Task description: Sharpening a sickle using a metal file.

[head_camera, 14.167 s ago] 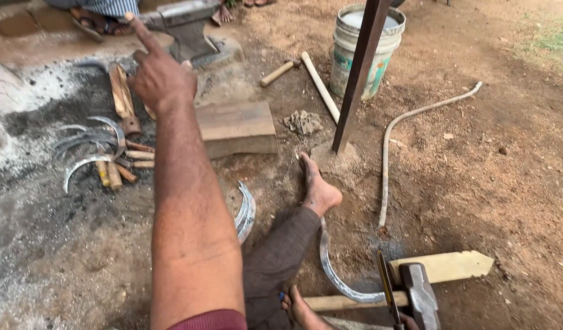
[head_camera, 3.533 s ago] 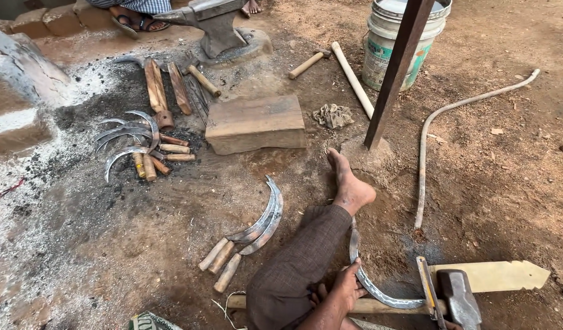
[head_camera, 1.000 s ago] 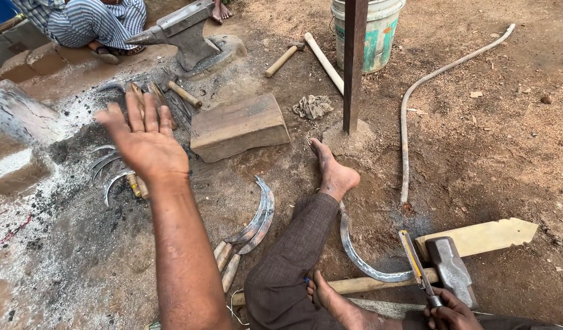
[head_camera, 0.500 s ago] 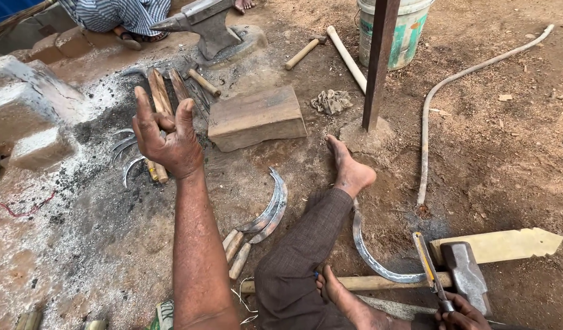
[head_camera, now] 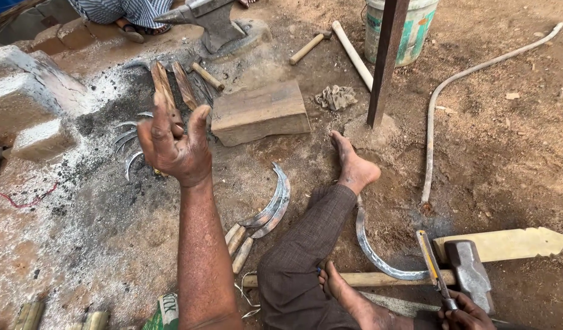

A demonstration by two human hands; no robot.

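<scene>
1. Blade position: the curved grey steel sickle blade (head_camera: 373, 253) lies on the dirt by the bent leg, just left of the right hand (head_camera: 468, 311); its arc runs from near the foot (head_camera: 355, 165) toward the yellow-handled file (head_camera: 433, 269)
2. Right hand: nearer, closed round the file's lower end
3. Left hand (head_camera: 174, 143): raised well apart, fingers half spread, empty, above the pile of curved blades (head_camera: 127, 140)

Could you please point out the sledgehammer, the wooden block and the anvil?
sledgehammer (head_camera: 469, 272), head view, on its steel head.
wooden block (head_camera: 260, 111), head view, on its top face.
anvil (head_camera: 209, 17), head view, on its body.
</scene>
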